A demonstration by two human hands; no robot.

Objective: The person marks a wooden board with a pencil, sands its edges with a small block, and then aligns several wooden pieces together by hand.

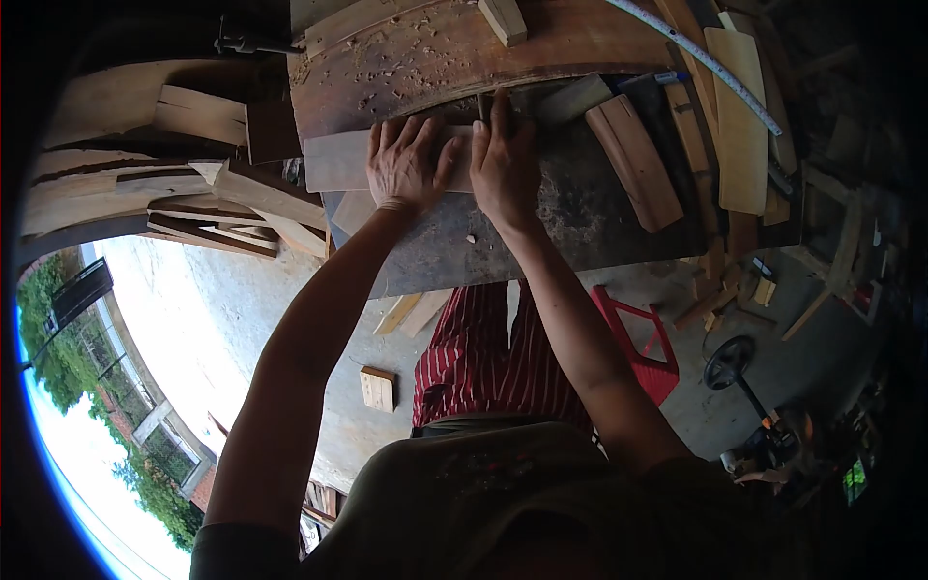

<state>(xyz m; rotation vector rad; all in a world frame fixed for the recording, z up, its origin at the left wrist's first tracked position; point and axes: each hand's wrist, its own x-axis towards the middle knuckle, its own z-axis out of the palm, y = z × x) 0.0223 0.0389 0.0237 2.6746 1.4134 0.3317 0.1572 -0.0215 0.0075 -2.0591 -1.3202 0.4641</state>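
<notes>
A flat, pale wooden board (335,161) lies on the dark workbench (590,217). Spread over the board's middle is my left hand (408,162), its fingers apart and pressing from above. My right hand (505,169) is at the board's right end, thumb against it and fingers curled, with the index finger reaching forward beside a small dark piece. What those fingers hold, if anything, is hidden. Beneath the board's near edge a smaller wood piece (354,211) shows. Shavings lie on the larger brown plank (406,58) beyond.
A curved wood block (633,162) lies right of my hands, near a pale board (737,121) and a white measuring strip (710,60). Stacked lumber (266,193) fills the left. A metal clamp (253,44) is at the back left; a red stool (650,348) stands below.
</notes>
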